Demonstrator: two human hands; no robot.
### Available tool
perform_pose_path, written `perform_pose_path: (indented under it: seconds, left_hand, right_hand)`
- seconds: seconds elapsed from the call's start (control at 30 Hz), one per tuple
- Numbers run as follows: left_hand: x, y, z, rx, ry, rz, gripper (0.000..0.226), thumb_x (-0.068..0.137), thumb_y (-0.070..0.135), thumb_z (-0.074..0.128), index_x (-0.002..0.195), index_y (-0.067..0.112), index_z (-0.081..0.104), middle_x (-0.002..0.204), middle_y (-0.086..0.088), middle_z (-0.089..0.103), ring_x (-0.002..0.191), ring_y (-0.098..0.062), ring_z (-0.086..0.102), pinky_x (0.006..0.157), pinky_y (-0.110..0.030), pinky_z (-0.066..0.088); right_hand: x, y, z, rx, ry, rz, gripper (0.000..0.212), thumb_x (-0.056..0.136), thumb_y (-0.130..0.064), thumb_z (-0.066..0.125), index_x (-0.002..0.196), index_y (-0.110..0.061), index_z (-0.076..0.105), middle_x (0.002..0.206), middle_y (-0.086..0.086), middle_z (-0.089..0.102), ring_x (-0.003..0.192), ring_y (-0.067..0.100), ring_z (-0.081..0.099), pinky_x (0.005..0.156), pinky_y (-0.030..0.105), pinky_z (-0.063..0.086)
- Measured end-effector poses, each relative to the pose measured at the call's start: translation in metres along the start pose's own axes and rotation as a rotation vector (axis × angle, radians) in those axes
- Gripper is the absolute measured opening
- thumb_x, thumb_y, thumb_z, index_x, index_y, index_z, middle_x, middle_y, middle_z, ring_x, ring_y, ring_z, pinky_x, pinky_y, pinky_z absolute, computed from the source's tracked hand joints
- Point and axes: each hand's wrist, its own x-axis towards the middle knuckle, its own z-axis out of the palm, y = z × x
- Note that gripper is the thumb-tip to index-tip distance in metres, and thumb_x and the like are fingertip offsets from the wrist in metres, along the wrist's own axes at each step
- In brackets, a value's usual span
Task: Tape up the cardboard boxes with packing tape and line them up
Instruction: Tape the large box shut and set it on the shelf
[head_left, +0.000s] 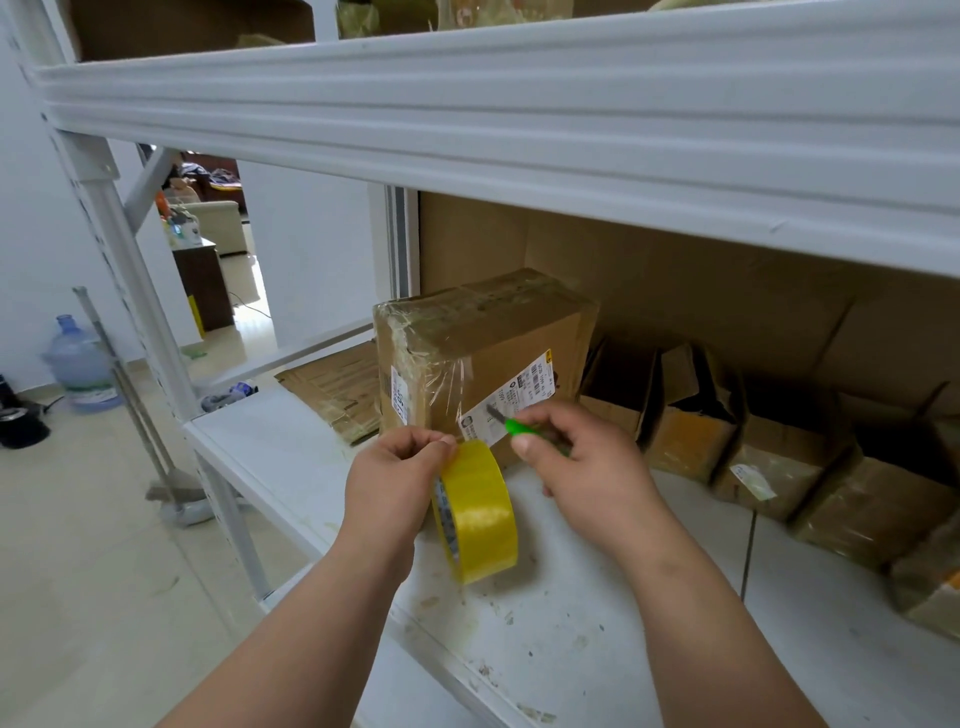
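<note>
Our left hand (400, 478) pinches the yellow tape roll (478, 512); our right hand (566, 467) grips a green cutter (519, 427) (blade out) at the mostly taped box (483, 358); lining up remains.

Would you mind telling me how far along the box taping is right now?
The upright box already carries glossy tape over its top and front. In hand: the left hand holds the yellow tape roll and the right hand brings a green cutter to the stretched strip. Left: the boxes on the right look open and sit unevenly.
</note>
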Motion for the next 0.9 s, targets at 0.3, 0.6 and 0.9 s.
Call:
perform_pose_path:
  seconds: [0.3, 0.6, 0.9]
  left_hand:
    - [0.002, -0.004, -0.002, 0.004, 0.001, 0.026, 0.016, 0.088, 0.012, 0.069, 0.073, 0.018, 0.073, 0.083, -0.004, 0.07, 0.075, -0.012, 0.059, 0.064, -0.024, 0.042]
    - [0.006, -0.006, -0.001, -0.009, -0.002, 0.016, 0.019, 0.087, 0.011, 0.067, 0.071, 0.018, 0.073, 0.075, 0.002, 0.068, 0.072, -0.011, 0.057, 0.064, -0.025, 0.042]
    - [0.011, -0.01, -0.004, -0.009, 0.006, 0.016, 0.022, 0.087, 0.011, 0.068, 0.066, 0.017, 0.071, 0.068, 0.004, 0.066, 0.066, -0.011, 0.054, 0.062, -0.025, 0.043]
  right_hand:
    - [0.012, -0.023, 0.021, -0.257, -0.032, -0.027, 0.023, 0.095, -0.036, 0.061, 0.112, -0.028, 0.073, 0.114, -0.012, 0.071, 0.104, 0.009, 0.063, 0.09, 0.029, 0.052]
    - [0.021, -0.03, 0.028, -0.327, -0.052, -0.071, 0.023, 0.095, -0.037, 0.058, 0.107, -0.025, 0.074, 0.114, -0.009, 0.072, 0.106, 0.014, 0.064, 0.087, 0.035, 0.053]
    - [0.029, -0.026, 0.023, -0.363, -0.037, -0.007, 0.022, 0.096, -0.036, 0.056, 0.103, -0.022, 0.072, 0.103, -0.005, 0.073, 0.097, 0.019, 0.064, 0.083, 0.036, 0.053]
